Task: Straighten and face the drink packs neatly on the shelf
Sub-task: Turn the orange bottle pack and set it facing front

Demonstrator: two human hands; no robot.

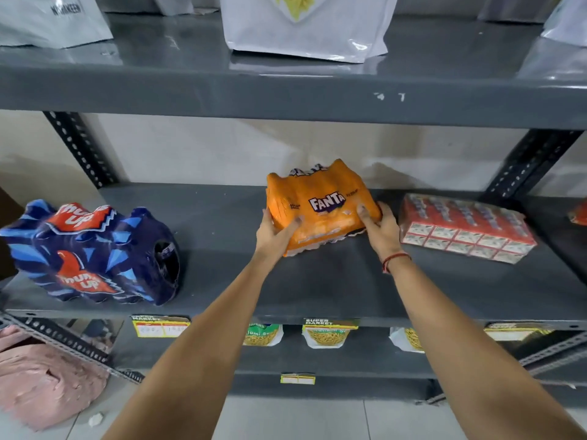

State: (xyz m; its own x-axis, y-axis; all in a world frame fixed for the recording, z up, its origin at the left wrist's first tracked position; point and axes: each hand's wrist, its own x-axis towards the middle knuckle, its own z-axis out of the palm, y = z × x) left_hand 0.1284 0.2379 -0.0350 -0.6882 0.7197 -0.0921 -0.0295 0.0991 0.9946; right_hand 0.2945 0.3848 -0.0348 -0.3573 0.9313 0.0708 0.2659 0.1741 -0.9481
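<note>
An orange Fanta pack [320, 201] lies on the grey middle shelf [317, 290], turned a little askew with its label facing up and toward me. My left hand [274, 230] grips its left front corner. My right hand [381, 228] holds its right front corner, with a red thread on that wrist. A blue Thums Up pack [92, 252] sits at the shelf's left end, angled. A red-and-white shrink-wrapped pack of small cartons [463, 227] lies to the right of the Fanta pack, slanted.
White bags [305, 27] stand on the upper shelf. Snack pouches [327, 336] and price tags [160, 325] sit along the lower shelf. A pink bundle [41, 376] lies on the floor at the left. Perforated metal uprights [79, 147] frame the shelf bay.
</note>
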